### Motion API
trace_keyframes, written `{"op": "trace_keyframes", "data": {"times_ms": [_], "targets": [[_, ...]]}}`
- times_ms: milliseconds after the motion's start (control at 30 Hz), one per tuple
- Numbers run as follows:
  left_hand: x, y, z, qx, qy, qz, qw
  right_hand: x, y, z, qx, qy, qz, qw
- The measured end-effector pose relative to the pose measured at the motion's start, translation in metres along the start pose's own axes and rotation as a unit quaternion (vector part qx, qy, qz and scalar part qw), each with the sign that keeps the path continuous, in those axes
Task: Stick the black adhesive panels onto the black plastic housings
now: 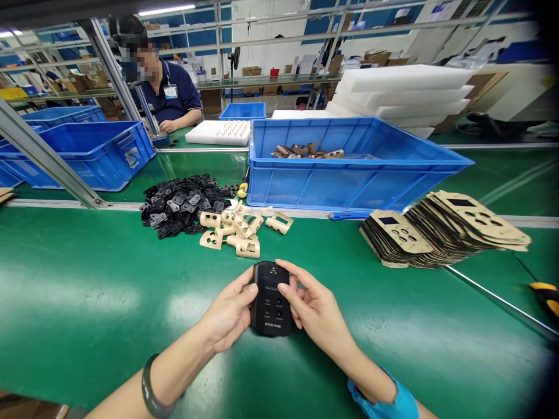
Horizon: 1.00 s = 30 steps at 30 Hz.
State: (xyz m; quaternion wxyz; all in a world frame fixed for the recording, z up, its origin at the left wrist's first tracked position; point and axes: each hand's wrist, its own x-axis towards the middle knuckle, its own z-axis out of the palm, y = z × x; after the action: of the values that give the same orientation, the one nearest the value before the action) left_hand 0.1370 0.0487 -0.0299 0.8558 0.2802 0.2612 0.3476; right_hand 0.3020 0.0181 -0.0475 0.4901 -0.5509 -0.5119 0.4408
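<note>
A black handheld device [271,302] with four round buttons and pale lettering is held upright over the green table, its face towards me. My left hand [229,314] grips its left edge, with the thumb on the front side. My right hand [312,302] holds the right edge, its thumb resting on the face and its index finger at the top corner. Beyond the device lie curled beige peeled pieces [248,244], and left of them a heap of small black plates [179,203].
A big blue bin [323,183] stands behind the peelings. Stacked beige-backed panels [406,238] lie to the right, near a metal rod [498,299]. A blue cutter [349,216] lies by the bin. Across the table sits a person [174,93]; white foam sheets [402,87] are piled behind.
</note>
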Motion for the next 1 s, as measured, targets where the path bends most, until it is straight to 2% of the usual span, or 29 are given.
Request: {"op": "trace_keyframes", "data": {"times_ms": [233, 333, 433, 533, 667, 833, 900, 1000], "targets": [[-0.0018, -0.0069, -0.0016, 0.082, -0.016, 0.034, 0.996, 0.001, 0.0047, -0.001, -0.073, 0.028, -0.014, 0.997], [-0.0016, -0.0074, -0.0025, 0.104, -0.016, 0.036, 0.994, 0.0037, 0.0044, -0.0026, -0.1, 0.0, -0.005, 0.995], [-0.0016, -0.0064, -0.0047, 0.138, -0.009, 0.021, 0.99, 0.0039, 0.0023, -0.0022, -0.072, -0.048, 0.029, 0.996], [-0.0018, -0.0061, -0.0065, 0.177, -0.015, 0.016, 0.984, 0.0018, 0.001, 0.0001, -0.048, -0.045, 0.047, 0.997], [-0.0008, -0.0086, -0.0045, 0.257, -0.022, 0.079, 0.963, -0.0002, 0.0018, 0.0031, -0.039, -0.032, 0.044, 0.998], [0.0, -0.0106, 0.0001, 0.265, 0.04, 0.113, 0.957, -0.0004, 0.0016, 0.0045, 0.004, -0.049, 0.057, 0.997], [-0.0001, -0.0097, 0.0007, 0.26, 0.038, 0.098, 0.96, 0.0, 0.0017, 0.0048, 0.035, -0.046, 0.063, 0.996], [-0.0003, -0.0084, 0.0007, 0.262, -0.002, 0.052, 0.964, 0.0013, 0.0027, 0.0063, 0.063, -0.021, 0.055, 0.996]]}}
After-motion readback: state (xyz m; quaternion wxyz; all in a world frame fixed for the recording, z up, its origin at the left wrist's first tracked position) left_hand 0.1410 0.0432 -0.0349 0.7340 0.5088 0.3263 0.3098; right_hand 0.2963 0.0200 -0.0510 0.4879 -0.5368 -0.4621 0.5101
